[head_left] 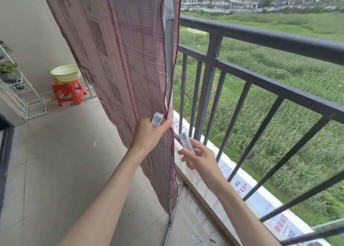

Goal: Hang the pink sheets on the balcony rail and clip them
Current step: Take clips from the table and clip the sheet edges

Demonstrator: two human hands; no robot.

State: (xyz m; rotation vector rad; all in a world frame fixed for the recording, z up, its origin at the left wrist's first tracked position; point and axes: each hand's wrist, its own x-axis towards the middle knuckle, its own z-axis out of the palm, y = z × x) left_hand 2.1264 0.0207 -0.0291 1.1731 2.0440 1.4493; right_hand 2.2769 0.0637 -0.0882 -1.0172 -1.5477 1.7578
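We see the pink sheet (pixel 119 59) draped over the top bar of a drying rack, hanging down in a long fold on the balcony side of the dark balcony rail (pixel 270 39); it does not lie on that rail. The sheet's dark-piped edge runs down the side nearest the railing, and the rack's grey upright (pixel 169 46) shows just behind that edge. The left hand (pixel 149 134) grips this edge at mid-height, its thumb and fingers curled round the fabric, and it also holds a white clip (pixel 157 119) against the cloth, the clip's upper end sticking out above the fingers. We cannot tell whether the clip's jaws bite the fabric. The right hand (pixel 197 157) is just beside the sheet's edge, lower down and nearer the railing, above the pale ledge (pixel 188 169) at the foot of the bars; its thumb and forefinger pinch a second white clip (pixel 186 142), and the remaining fingers are spread and relaxed. This second clip is apart from the sheet. Further back on the balcony floor a red stool (pixel 68 94) carries a pale yellow basin (pixel 65 72), and a white wire shelf (pixel 24 95) with potted plants stands against the left wall.
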